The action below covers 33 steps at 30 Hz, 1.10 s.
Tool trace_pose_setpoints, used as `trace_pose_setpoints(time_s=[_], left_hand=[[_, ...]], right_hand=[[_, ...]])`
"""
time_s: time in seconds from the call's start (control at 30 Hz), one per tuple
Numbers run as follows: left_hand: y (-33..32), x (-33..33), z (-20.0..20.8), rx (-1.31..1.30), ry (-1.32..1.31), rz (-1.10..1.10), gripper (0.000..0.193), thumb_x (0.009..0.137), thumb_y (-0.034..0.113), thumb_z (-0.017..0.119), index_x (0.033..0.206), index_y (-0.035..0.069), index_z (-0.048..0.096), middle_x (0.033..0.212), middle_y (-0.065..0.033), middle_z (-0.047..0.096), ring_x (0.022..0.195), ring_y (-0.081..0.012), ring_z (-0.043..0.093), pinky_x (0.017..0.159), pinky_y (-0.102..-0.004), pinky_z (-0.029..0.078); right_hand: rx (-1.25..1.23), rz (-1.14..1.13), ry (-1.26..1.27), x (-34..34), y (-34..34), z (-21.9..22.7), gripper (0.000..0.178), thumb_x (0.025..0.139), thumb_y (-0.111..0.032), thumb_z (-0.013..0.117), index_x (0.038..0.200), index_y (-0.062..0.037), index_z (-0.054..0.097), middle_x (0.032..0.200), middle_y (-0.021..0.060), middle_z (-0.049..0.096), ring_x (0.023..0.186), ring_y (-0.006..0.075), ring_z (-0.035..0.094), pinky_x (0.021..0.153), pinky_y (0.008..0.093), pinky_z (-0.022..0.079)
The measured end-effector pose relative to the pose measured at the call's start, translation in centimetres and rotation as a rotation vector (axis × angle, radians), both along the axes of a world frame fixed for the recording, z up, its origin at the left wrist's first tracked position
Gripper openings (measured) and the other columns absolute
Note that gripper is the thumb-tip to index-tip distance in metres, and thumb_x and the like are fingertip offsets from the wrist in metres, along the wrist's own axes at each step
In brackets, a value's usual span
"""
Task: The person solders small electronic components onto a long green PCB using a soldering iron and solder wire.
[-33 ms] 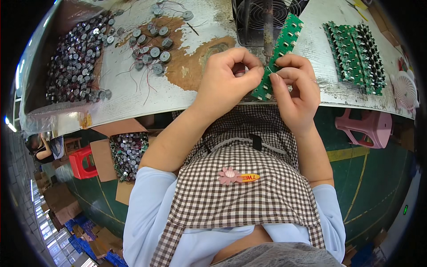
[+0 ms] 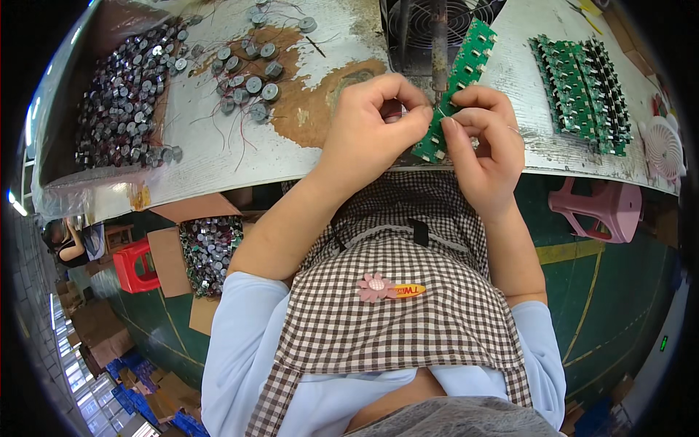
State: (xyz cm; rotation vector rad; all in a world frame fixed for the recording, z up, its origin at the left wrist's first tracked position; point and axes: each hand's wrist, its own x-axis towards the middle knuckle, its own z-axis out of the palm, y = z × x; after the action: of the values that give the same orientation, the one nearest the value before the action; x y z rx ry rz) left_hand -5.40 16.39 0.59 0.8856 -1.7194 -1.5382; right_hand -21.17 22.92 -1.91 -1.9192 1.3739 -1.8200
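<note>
My left hand (image 2: 375,127) is closed in a pinch, with a small round motor (image 2: 393,111) partly hidden behind its fingers and fine leads at the thumb tip. A thin silvery wire (image 2: 442,111), which looks like solder, is pinched in my right hand (image 2: 486,142). Both sets of fingertips meet over a long green circuit board (image 2: 470,64) with white connectors, tilted on the table edge. The upright soldering iron (image 2: 439,54) has its tip just above the fingertips, close to the board. Whether it touches is too small to tell.
Loose motors with red wires (image 2: 269,92) lie left of my hands, beside a bin heaped with motors (image 2: 127,95). A fan (image 2: 455,25) stands behind the iron. Stacked circuit boards (image 2: 582,95) and a small white fan (image 2: 662,146) are at the right. Below is a carton of motors (image 2: 211,255).
The green circuit board has shifted very slightly under my fingers. My hands stay almost in the same place.
</note>
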Motion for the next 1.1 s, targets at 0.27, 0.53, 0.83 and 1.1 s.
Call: trace_pose_setpoints(time_s=[0.27, 0.53, 0.83, 1.1], left_hand=[[0.4, 0.1, -0.2, -0.05, -0.047, 0.001, 0.008, 0.08, 0.003, 0.066, 0.084, -0.002, 0.061, 0.083, -0.0022, 0.063, 0.07, -0.004, 0.054, 0.061, -0.0185, 0.045], [1.0, -0.1, 0.0, -0.087, -0.042, -0.003, 0.007, 0.077, 0.0, 0.066, 0.079, -0.001, 0.06, 0.084, -0.0007, 0.062, 0.063, -0.0008, 0.046, 0.055, -0.0168, 0.038], [0.4, 0.0, 0.3, -0.104, -0.062, 0.055, 0.007, 0.078, 0.003, 0.066, 0.079, -0.002, 0.061, 0.075, 0.0003, 0.061, 0.062, -0.0018, 0.048, 0.054, -0.0176, 0.039], [0.0, -0.6, 0.7, -0.144, -0.035, 0.046, 0.006, 0.077, 0.002, 0.066, 0.079, -0.001, 0.061, 0.075, 0.0007, 0.06, 0.062, -0.0018, 0.049, 0.055, -0.0174, 0.04]], right_hand=[[0.038, 0.013, 0.002, 0.1, 0.6, -0.7, 0.01, 0.076, 0.007, 0.067, 0.082, 0.004, 0.059, 0.099, 0.0157, 0.058, 0.064, 0.0114, 0.059, 0.056, 0.0206, 0.048], [0.074, -0.028, -0.161, -0.4, 1.4, -0.9, 0.012, 0.078, 0.006, 0.066, 0.085, 0.0021, 0.058, 0.102, 0.0158, 0.056, 0.066, 0.0097, 0.054, 0.056, 0.0198, 0.044], [0.035, -0.031, 0.078, -0.4, -0.2, -0.1, 0.011, 0.074, 0.004, 0.069, 0.079, 0.0019, 0.06, 0.099, 0.0188, 0.059, 0.073, 0.0158, 0.058, 0.064, 0.0233, 0.045], [-0.007, -0.015, 0.116, -0.9, -0.6, 0.6, 0.011, 0.074, 0.003, 0.07, 0.079, 0.0021, 0.06, 0.102, 0.0188, 0.057, 0.067, 0.0154, 0.058, 0.066, 0.0244, 0.047]])
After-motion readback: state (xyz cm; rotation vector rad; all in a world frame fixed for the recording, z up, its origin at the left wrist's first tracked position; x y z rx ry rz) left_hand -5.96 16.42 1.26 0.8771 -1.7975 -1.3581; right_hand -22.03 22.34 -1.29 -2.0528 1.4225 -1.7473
